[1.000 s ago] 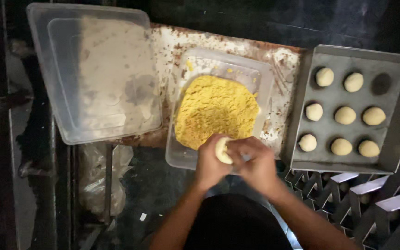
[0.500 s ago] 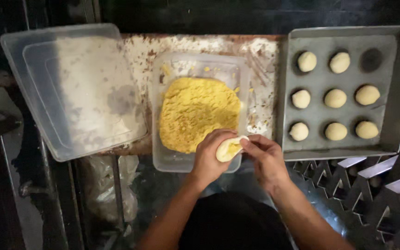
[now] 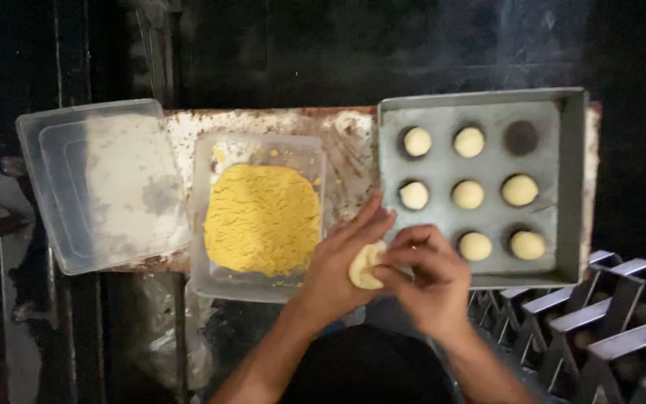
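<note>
1. The grey metal nine-cup baking tray (image 3: 571, 187) on the rusty counter (image 3: 271, 120) has one empty cup.
2. The clear plastic tub of yellow crumbly filling (image 3: 262, 218) sits left.
3. Left hand (image 3: 338, 265) cups the pale round dough piece (image 3: 363, 265); right hand (image 3: 424, 280) fingers pinch it. Seal gently, evenly.

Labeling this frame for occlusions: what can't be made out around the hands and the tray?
Head view only:
- Dough piece: mostly covered by the left hand and right hand; its full shape is hidden.
- Baking tray: the bottom-left cup is behind the right hand; contents unknown.
- Top-right cup: dark, looks empty, uncertain.
- Background above the tray: too dark.
</note>
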